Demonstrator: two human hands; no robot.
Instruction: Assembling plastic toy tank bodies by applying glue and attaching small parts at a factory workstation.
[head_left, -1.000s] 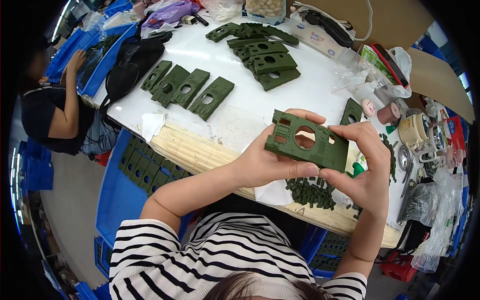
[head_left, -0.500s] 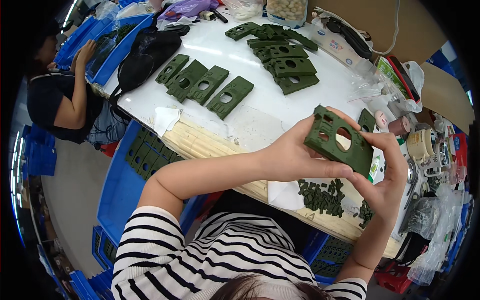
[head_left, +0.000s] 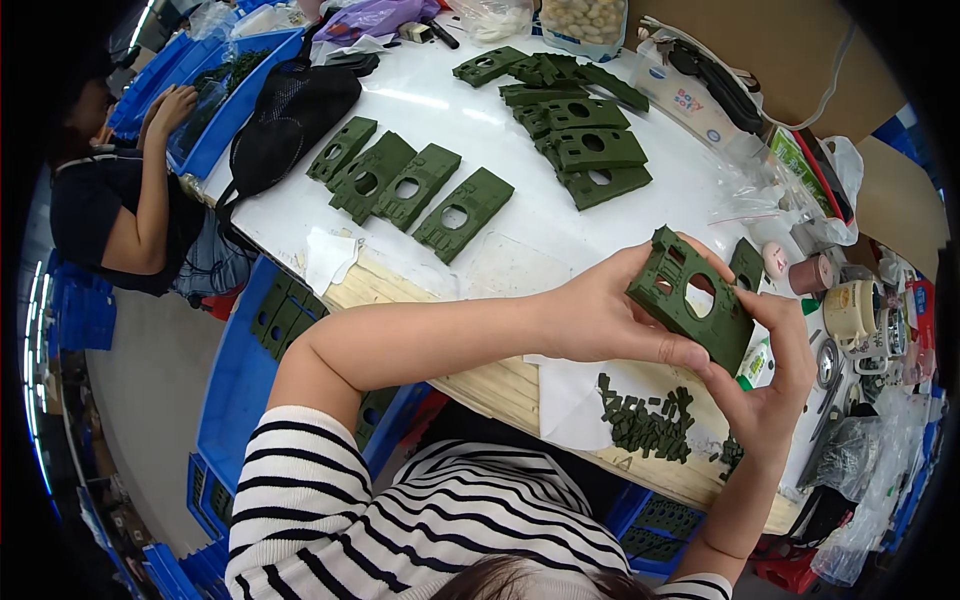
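Observation:
Above the table's near edge, both hands hold a dark green plastic tank hull plate (head_left: 731, 335), tilted, with a large round hole and smaller openings. My left hand (head_left: 612, 312) grips its left end, thumb along the lower edge. On the right end, my right hand (head_left: 768, 385) pinches it between thumb and fingers; some fingertips are hidden behind the plate. Below the hands, a pile of small dark green plastic pieces (head_left: 645, 425) lies by a white paper sheet (head_left: 572, 402). Another green plate (head_left: 746, 262) lies just beyond my right fingers.
Several similar plates (head_left: 482, 203) lie in a row at left; an overlapping stack (head_left: 628, 150) is farther back. A black mesh bag (head_left: 290, 130) rests at the left edge. Mugs (head_left: 850, 312) crowd the right. Below stands a blue bin (head_left: 232, 375). A co-worker (head_left: 120, 215) sits at far left.
The held plate and both hands have shifted slightly right and down in the view, as the whole table scene has also shifted a little. The grip looks the same.

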